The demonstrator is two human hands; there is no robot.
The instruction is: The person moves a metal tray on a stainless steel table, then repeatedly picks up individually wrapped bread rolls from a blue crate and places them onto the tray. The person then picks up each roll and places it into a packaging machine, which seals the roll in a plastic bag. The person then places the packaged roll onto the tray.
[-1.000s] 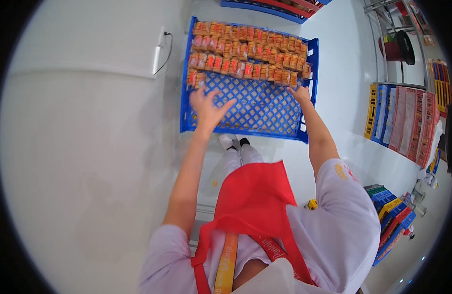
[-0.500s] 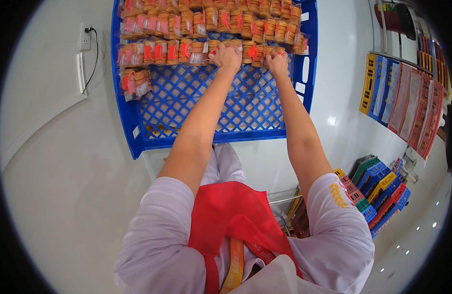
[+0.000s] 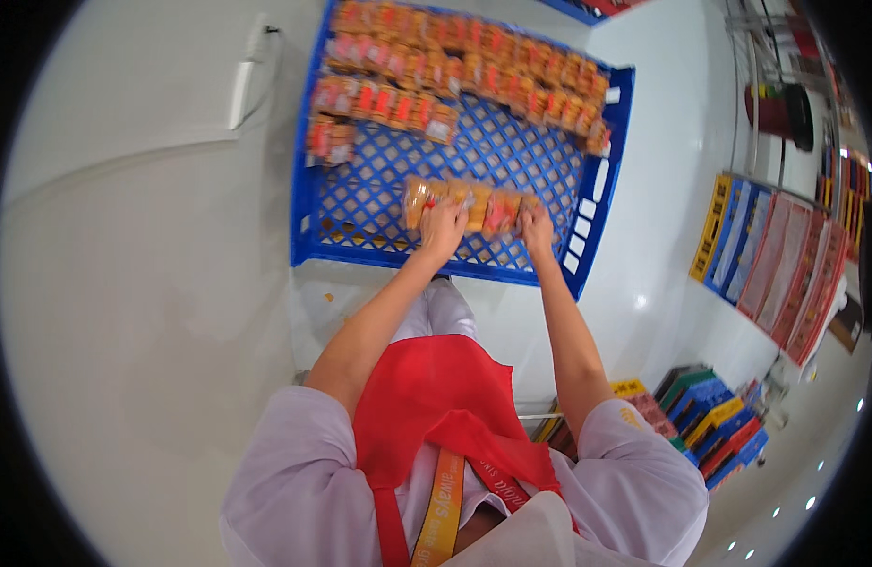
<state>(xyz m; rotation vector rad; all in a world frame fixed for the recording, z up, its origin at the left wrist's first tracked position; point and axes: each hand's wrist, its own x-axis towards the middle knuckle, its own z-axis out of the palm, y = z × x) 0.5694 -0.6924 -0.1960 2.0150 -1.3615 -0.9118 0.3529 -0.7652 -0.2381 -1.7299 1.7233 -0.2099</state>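
Observation:
A row of clear cookie packs [image 3: 478, 210] with red labels is squeezed end to end between my two hands, above the front part of a blue lattice crate [image 3: 412, 262]. My left hand [image 3: 444, 229] is closed on the row near its left part. At its right end, the fingers of my right hand [image 3: 537, 230] are closed against the last pack. Motion smears the packs a little. Farther back in the crate, more packs [image 3: 398, 106] stand in rows, with a short pile [image 3: 330, 142] by the left wall.
Stacked coloured crates [image 3: 715, 420] stand at the lower right. Farther up the right side are yellow, blue and red crates [image 3: 771, 260] and a dark round bin [image 3: 779, 115]. A white wall with a cable [image 3: 266, 90] runs along the left.
Both hands have drawn a row of cookie packs out of the third row toward me, leaving a gap there. The view has shifted, so the crate appears farther right and turned.

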